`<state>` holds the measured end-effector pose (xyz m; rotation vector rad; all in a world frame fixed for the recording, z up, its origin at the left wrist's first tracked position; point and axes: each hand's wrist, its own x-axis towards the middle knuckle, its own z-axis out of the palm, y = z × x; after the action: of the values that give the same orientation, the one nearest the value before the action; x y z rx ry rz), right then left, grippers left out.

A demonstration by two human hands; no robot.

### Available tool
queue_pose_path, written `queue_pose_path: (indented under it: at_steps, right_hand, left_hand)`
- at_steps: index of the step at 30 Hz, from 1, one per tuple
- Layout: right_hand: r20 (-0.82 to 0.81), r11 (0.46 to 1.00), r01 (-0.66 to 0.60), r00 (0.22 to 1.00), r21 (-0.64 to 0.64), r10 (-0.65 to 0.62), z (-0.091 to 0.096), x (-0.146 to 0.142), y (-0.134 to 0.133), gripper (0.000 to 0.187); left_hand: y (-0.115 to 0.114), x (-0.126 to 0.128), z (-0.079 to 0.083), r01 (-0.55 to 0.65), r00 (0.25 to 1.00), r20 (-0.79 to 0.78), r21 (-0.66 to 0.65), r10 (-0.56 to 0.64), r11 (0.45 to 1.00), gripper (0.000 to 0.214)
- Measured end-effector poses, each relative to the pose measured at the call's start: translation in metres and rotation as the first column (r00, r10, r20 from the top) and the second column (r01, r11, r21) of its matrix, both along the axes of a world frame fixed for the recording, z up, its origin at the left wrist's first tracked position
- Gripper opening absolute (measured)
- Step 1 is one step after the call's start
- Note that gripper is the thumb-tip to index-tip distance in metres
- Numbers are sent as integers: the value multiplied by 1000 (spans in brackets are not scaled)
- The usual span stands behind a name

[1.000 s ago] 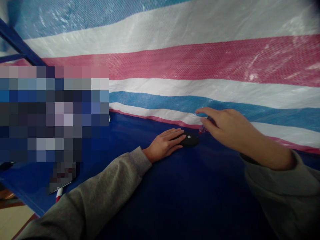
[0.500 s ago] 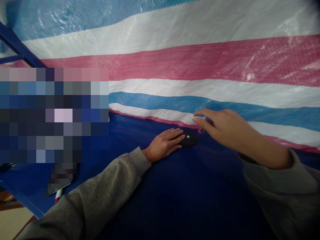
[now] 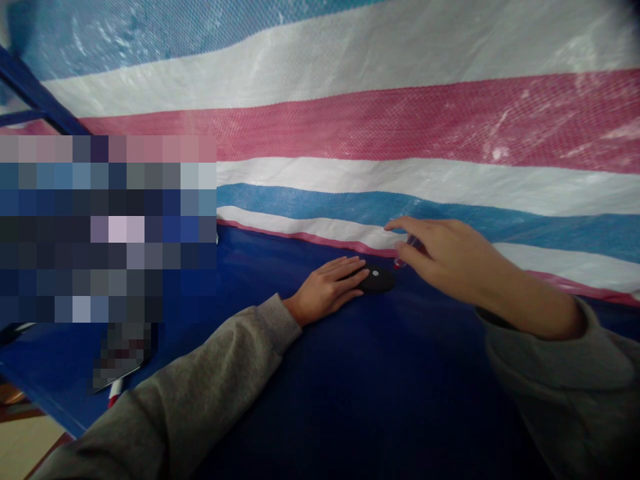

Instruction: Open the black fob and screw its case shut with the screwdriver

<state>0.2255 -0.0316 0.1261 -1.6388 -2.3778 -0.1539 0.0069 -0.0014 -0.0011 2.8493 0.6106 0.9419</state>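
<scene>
My left hand lies palm down, fingers stretched out, with its fingertips on a flat black oval thing that has a white spot on top. I cannot make out its exact kind. My right hand is raised just beyond and to the right of it, index finger and thumb apart. Behind that thumb shows a small clear thing with a red end, mostly hidden by the hand. Whether the hidden fingers touch it, I cannot tell.
A dark blue surface lies beneath both hands. Striped red, white and blue woven sheeting rises behind it. At left, a blurred-out area covers part of the view, above a white-and-red marker-like stick. A blue frame bar stands at upper left.
The thumb of my right hand has shifted slightly to the right, widening its gap from the index finger. My left hand and the black oval thing stay put.
</scene>
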Motion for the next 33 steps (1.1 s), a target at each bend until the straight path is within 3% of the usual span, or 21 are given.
queue_pose_path:
  at_steps: [8,13,18,23,28,33]
  right_hand:
    - [17,999,29,999,-16,-29,0,1,1,41]
    - [-17,999,-32,999,29,33,0,1,0,39]
    - [9,999,35,999,-2,-35,-1,2,1,40]
    - [-3,999,-32,999,28,32,-1,2,1,37]
    - [13,999,33,999,-29,-32,0,2,1,42]
    - [-25,1000,-8,1000,-10,8,0,1,1,37]
  left_hand:
    - [1,0,0,6,1000,0,-11,-6,1000,39]
    - [1,0,-1,10,1000,5,7,-10,1000,40]
    - [0,0,0,5,1000,1,12,-5,1000,39]
    - [0,0,0,6,1000,8,9,-6,1000,39]
    - [0,0,0,8,1000,0,15,-8,1000,39]
    - [0,0,2,2,1000,-16,13,-1,1000,39]
